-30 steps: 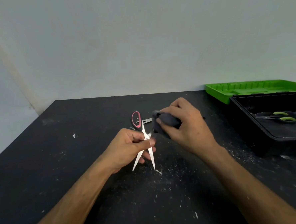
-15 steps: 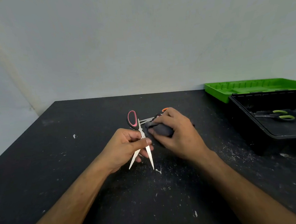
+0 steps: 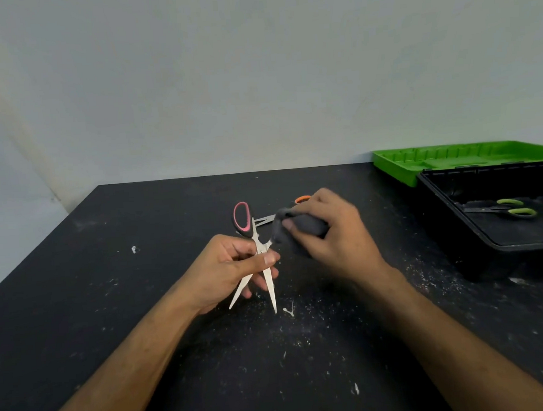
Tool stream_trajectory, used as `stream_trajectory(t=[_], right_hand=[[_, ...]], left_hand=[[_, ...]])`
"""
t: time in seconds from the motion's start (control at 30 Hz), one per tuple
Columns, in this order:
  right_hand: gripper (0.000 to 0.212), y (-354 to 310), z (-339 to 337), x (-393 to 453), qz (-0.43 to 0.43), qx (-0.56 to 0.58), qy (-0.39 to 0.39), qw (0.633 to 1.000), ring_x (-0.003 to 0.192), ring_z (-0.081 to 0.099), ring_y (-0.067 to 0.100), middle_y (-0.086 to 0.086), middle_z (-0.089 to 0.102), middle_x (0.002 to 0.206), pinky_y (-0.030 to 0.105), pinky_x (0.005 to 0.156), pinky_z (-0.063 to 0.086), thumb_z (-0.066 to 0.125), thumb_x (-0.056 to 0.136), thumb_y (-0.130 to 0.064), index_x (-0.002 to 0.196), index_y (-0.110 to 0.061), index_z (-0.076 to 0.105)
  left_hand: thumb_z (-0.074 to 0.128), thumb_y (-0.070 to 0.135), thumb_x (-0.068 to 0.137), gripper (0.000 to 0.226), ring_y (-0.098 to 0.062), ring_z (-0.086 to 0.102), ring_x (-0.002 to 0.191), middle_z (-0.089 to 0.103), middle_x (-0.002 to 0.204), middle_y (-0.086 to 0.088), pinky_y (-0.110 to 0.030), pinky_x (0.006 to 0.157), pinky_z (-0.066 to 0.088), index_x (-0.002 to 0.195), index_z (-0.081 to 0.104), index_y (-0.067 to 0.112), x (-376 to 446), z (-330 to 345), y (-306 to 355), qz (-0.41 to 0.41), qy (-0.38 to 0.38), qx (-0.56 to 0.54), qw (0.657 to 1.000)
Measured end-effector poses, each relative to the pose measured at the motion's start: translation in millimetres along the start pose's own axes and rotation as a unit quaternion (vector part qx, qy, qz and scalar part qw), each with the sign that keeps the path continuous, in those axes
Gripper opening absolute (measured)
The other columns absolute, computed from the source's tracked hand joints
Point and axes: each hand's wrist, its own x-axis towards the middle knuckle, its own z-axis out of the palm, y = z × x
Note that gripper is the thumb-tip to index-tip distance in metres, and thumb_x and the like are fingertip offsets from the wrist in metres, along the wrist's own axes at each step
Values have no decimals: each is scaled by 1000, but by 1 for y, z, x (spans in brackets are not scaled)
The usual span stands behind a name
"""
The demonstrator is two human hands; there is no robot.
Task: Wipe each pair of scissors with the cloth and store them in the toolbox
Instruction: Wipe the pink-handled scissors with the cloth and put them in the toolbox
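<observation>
Pink-handled scissors [image 3: 256,254], blades spread and pointing toward the person, sit pinched at the pivot in the left hand [image 3: 226,268] above the black table [image 3: 78,296]. The right hand [image 3: 332,236] grips a bunched grey cloth [image 3: 300,227] against them. Green-handled scissors [image 3: 512,208] lie inside the toolbox [image 3: 456,225] at right.

Your left hand [image 3: 226,268] and right hand [image 3: 335,236] are bare: no gloves, rings or watch show. Both forearms, entering from 7 and 5 o'clock, are uncovered, with no sleeve in view.
</observation>
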Motion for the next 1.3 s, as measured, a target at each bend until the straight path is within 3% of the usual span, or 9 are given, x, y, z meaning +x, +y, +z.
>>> stream_trajectory(t=[0.13, 0.23, 0.33, 0.43, 0.6, 0.77, 0.93, 1.2, 1.3], right_hand=[[11, 16, -16, 8, 74, -16, 82, 994, 83, 61, 11, -2, 59, 89, 34, 74, 53, 76, 92, -26, 101, -22, 79], [14, 5, -27, 12, 63, -10, 111, 992, 87, 63, 13, 1, 63, 94, 36, 78, 55, 76, 93, -26, 105, -19, 78], [20, -27, -23, 15, -50, 12, -16, 999, 90, 62, 12, -2, 62, 98, 31, 77, 53, 77, 92, -30, 110, -22, 77], [26, -39, -7, 24, -117, -75, -143, 980, 83, 61, 14, -5, 56, 100, 40, 67, 55, 70, 93, -43, 112, -26, 75], [29, -25, -6, 54, -129, -123, -113, 978, 80, 63, 20, -5, 56, 102, 41, 66, 56, 65, 96, -49, 110, -25, 71], [29, -22, -14, 70, -61, -106, -41, 992, 86, 63, 20, -1, 59, 97, 42, 73, 56, 66, 93, -48, 108, -24, 73], [27, -44, -3, 53, -148, -107, -208, 961, 80, 61, 15, -5, 56, 97, 38, 66, 53, 65, 95, -48, 108, -27, 75], [28, -34, -4, 66, -85, -127, -56, 987, 81, 63, 20, -1, 58, 97, 40, 67, 54, 66, 95, -46, 107, -23, 74], [31, -43, -1, 54, -119, -108, -155, 975, 81, 62, 17, -3, 57, 97, 38, 68, 54, 62, 94, -50, 109, -26, 74]], left_hand=[[72, 30, 82, 34, -16, 75, 63, 80, 87, -14, -21, 42, 48, 99, 78, 1, -2, 1, 2, 10, -18, 1, 1000], [72, 31, 83, 35, -15, 74, 63, 80, 86, -13, -21, 41, 47, 98, 77, 0, 0, 1, 2, 9, -17, 5, 1000], [72, 17, 91, 16, -15, 72, 59, 80, 83, -13, -21, 38, 44, 87, 77, 2, 0, 5, 1, 17, -25, 7, 1000], [70, 6, 94, 13, -15, 70, 58, 80, 80, -11, -23, 37, 44, 83, 77, 5, -1, 7, -1, 33, -39, 27, 998], [71, 24, 90, 34, -13, 70, 59, 80, 83, -12, -20, 38, 43, 100, 74, -8, -2, 0, 2, 26, -42, 43, 998], [72, 36, 79, 52, -15, 75, 63, 81, 83, -11, -18, 35, 38, 102, 73, -11, -3, -1, 0, 18, -61, 32, 997], [71, 18, 93, 30, -16, 73, 61, 81, 83, -11, -22, 36, 30, 98, 73, -12, 0, 0, -4, 14, -63, 40, 997], [71, 22, 93, 22, -17, 74, 61, 81, 83, -12, -20, 34, 28, 87, 77, 1, 4, 0, -5, -2, -33, 47, 998], [71, 13, 93, 18, -22, 73, 60, 79, 80, -17, -18, 35, 30, 84, 76, -1, 4, 1, -6, 4, -28, 22, 999]])
